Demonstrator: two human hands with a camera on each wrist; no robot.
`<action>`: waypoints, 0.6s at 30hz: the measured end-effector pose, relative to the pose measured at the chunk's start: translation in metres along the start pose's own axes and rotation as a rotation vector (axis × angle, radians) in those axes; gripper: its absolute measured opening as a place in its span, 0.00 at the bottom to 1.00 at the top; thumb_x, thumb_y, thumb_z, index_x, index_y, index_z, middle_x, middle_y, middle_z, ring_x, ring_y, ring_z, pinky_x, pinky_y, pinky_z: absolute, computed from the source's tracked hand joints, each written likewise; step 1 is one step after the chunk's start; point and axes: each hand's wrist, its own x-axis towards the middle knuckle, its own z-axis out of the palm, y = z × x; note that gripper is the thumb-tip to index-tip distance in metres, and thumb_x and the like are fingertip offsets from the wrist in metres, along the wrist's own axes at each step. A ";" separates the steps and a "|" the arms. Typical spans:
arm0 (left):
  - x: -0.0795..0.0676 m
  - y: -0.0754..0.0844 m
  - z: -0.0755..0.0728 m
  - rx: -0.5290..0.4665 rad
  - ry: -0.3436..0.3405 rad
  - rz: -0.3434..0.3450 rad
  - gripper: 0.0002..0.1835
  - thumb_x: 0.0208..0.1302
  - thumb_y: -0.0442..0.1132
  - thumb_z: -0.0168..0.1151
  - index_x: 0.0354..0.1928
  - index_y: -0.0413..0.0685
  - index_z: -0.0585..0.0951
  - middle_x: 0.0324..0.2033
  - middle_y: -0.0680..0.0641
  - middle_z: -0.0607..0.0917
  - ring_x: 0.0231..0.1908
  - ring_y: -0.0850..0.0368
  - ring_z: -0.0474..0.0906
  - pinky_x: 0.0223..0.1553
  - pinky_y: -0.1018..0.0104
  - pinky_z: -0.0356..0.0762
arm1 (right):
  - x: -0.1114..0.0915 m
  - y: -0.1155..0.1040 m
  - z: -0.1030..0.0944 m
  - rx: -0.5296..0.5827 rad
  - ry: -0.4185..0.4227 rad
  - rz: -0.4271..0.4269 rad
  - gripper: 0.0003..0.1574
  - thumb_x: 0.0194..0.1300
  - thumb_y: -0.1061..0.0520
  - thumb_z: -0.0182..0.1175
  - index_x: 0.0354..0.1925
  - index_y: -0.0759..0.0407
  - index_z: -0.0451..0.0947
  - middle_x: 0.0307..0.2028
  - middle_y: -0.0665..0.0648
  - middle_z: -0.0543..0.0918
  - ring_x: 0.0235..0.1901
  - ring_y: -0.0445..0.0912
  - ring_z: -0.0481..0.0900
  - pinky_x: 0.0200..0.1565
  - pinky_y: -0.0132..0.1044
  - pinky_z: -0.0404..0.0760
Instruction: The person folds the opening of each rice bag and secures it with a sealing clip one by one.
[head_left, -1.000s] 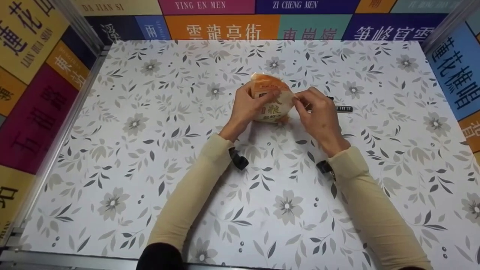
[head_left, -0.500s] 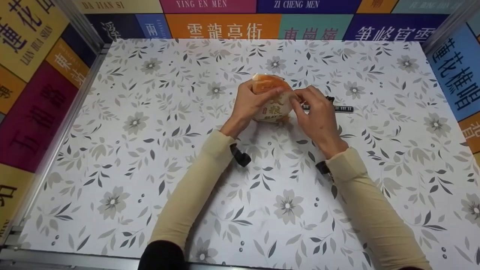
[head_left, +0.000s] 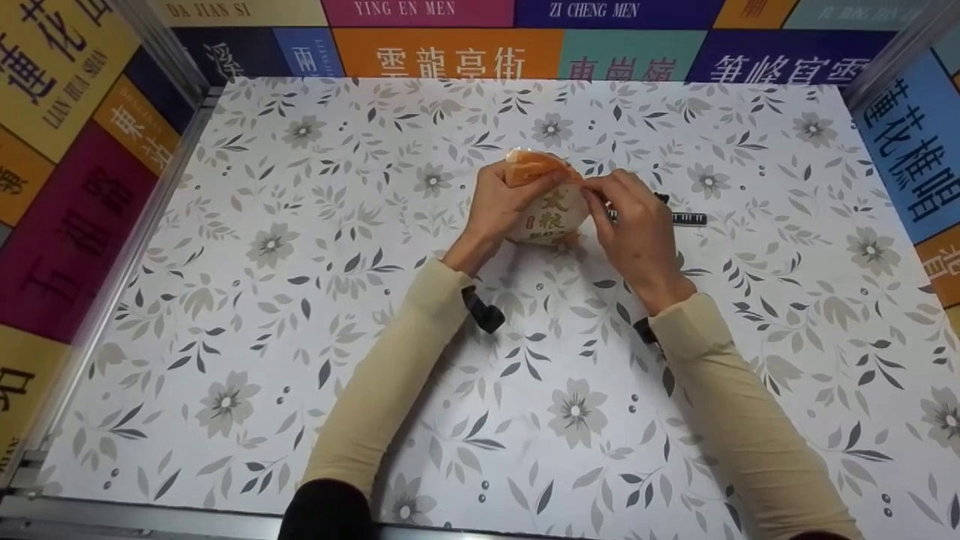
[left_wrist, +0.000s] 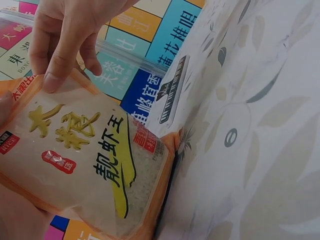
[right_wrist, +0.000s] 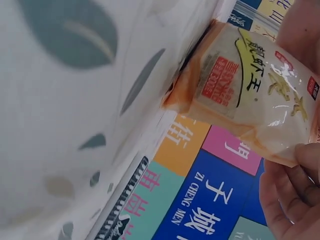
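Observation:
A small bag of rice [head_left: 559, 217], orange at its edges with gold and black lettering, stands upright on the table in the head view. My left hand [head_left: 495, 206] grips its left side, the thumb lying across the front near the top. With thumb and fingertips, my right hand [head_left: 637, 232] pinches the upper right edge. Pale grains show through the bag's clear lower part [left_wrist: 142, 175] in the left wrist view. The bag's upper edge looks creased in the head view. The left hand's fingers behind the bag are hidden.
Just behind the right hand lies a black strip with white piano-key marks [head_left: 690, 219], partly covered by that hand. A floral sheet [head_left: 420, 360] covers the table. Panels with large lettering [head_left: 450, 56] stand along the back and sides.
The bag's orange top has creased and folded down toward the front. My right fingertips have shifted slightly along the edge, while the left hand keeps its hold.

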 end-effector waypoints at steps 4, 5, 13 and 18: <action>0.001 0.000 0.000 -0.023 0.009 -0.005 0.09 0.65 0.35 0.73 0.45 0.42 0.90 0.41 0.46 0.93 0.43 0.53 0.89 0.50 0.62 0.84 | 0.001 -0.001 0.002 -0.033 0.040 -0.065 0.12 0.77 0.59 0.60 0.42 0.67 0.86 0.33 0.63 0.85 0.35 0.55 0.84 0.38 0.45 0.85; 0.002 0.001 0.000 -0.024 0.008 -0.002 0.09 0.65 0.35 0.73 0.46 0.41 0.90 0.42 0.46 0.93 0.43 0.53 0.89 0.50 0.62 0.84 | 0.001 -0.001 0.002 -0.034 0.049 -0.076 0.11 0.76 0.60 0.61 0.42 0.68 0.86 0.32 0.64 0.84 0.34 0.55 0.83 0.37 0.46 0.84; 0.002 0.004 -0.003 -0.005 -0.039 -0.030 0.11 0.66 0.39 0.73 0.48 0.45 0.89 0.45 0.47 0.93 0.45 0.53 0.89 0.51 0.62 0.85 | 0.000 -0.001 0.004 -0.021 0.060 -0.091 0.13 0.78 0.61 0.58 0.41 0.68 0.85 0.31 0.64 0.83 0.34 0.56 0.82 0.36 0.47 0.83; 0.002 0.004 -0.003 -0.047 -0.048 -0.056 0.12 0.67 0.40 0.73 0.50 0.46 0.89 0.47 0.48 0.92 0.48 0.52 0.89 0.55 0.60 0.85 | -0.001 -0.002 0.004 -0.005 0.049 -0.066 0.14 0.79 0.60 0.57 0.43 0.68 0.85 0.32 0.64 0.84 0.35 0.56 0.82 0.37 0.48 0.83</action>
